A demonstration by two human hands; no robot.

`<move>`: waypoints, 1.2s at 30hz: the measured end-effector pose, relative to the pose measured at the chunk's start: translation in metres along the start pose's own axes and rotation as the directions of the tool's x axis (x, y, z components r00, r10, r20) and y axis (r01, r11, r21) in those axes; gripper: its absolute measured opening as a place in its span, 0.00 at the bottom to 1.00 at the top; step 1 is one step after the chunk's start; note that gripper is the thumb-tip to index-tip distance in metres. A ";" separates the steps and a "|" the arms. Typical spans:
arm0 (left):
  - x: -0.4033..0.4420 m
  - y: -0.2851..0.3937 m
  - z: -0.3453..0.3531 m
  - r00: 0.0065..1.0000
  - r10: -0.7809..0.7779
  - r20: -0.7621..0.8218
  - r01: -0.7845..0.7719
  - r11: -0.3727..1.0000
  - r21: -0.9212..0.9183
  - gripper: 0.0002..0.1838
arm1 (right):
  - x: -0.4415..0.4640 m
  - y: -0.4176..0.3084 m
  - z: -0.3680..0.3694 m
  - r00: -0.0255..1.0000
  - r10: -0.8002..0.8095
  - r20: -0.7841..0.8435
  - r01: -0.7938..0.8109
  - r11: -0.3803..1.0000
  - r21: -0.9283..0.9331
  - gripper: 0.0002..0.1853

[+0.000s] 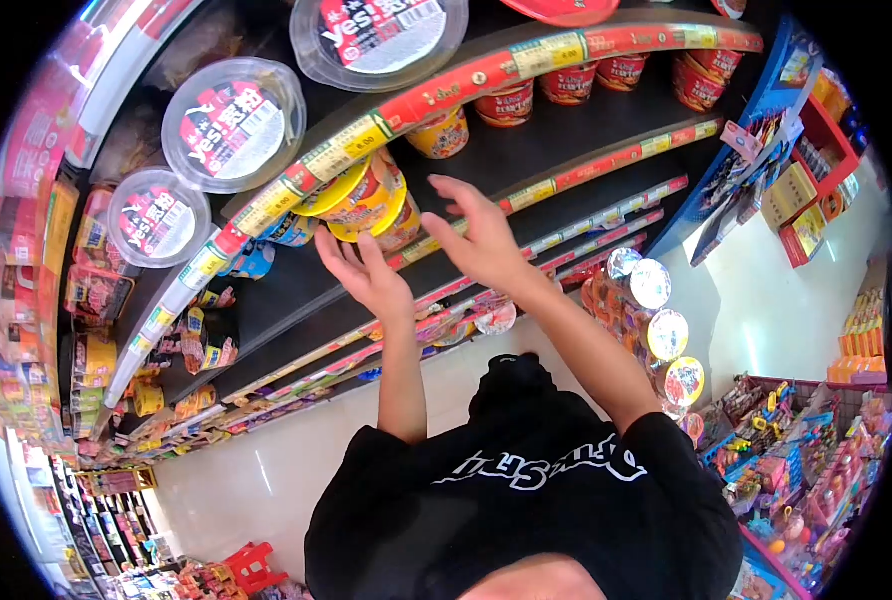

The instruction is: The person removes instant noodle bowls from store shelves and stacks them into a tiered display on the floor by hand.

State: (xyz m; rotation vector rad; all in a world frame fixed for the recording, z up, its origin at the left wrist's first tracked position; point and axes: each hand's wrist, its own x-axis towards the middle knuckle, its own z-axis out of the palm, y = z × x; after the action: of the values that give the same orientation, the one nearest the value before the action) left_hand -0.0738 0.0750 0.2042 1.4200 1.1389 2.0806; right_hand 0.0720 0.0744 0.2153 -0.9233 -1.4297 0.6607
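Note:
My left hand (368, 278) is raised at the shelf front, fingers apart, with its fingertips at the lower rim of a yellow instant noodle cup (374, 205). Whether they touch it is unclear. To the right, my right hand (476, 235) reaches over a lower shelf edge, fingers spread and holding nothing. The yellow cups stand under the red price rail (351, 150), next to blue cups (288, 230). Another yellow cup (440, 133) sits farther right on that shelf.
Clear-lidded bowls (234, 125) fill the shelf above. Red cups (569, 84) line the shelf to the right. Stacked cups (667, 335) stand by my right arm. Bins of small goods (816, 450) are at the lower right, and a red stool (254, 568) is at the bottom left.

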 end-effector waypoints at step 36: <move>-0.330 0.075 0.140 0.043 -0.171 0.984 0.658 0.746 0.101 0.19 | -0.353 -0.050 -0.214 0.164 0.155 -0.974 -0.363 0.928 0.086 0.18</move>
State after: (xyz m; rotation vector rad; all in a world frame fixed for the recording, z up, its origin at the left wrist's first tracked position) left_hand 0.2002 -0.1389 0.0900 1.4583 0.3795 0.4941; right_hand 0.2521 -0.2785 0.0900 -1.3869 -0.0962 0.0443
